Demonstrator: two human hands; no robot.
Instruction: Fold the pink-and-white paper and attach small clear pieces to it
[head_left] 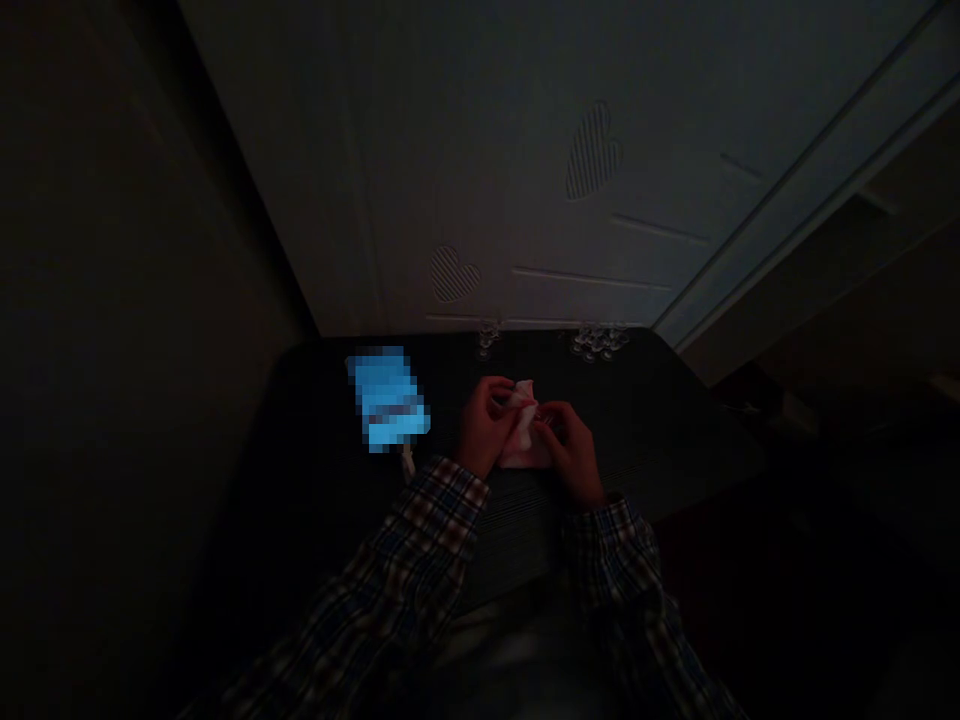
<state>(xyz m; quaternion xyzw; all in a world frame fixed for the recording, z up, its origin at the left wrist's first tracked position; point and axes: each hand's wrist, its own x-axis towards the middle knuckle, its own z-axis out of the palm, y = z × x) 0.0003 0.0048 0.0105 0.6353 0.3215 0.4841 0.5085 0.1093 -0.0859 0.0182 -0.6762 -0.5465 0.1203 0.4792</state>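
A person in plaid sleeves holds a pink-and-white cloth (527, 436) over the middle of a dark desk (637, 420), its narrow tip pointing toward the panel (480, 150), its long axis running from there back toward the wearer. The fingers of the left hand (484, 425) pinch its upper part; those of the right hand (574, 450) bend against its right side, their exact grip lost in gloom. Hearts and grooves mark the pale panel behind. Clear pieces (598, 341) cluster at the far edge; a blurred, glowing screen (390, 400) lies left. Both hands partly hide the cloth.
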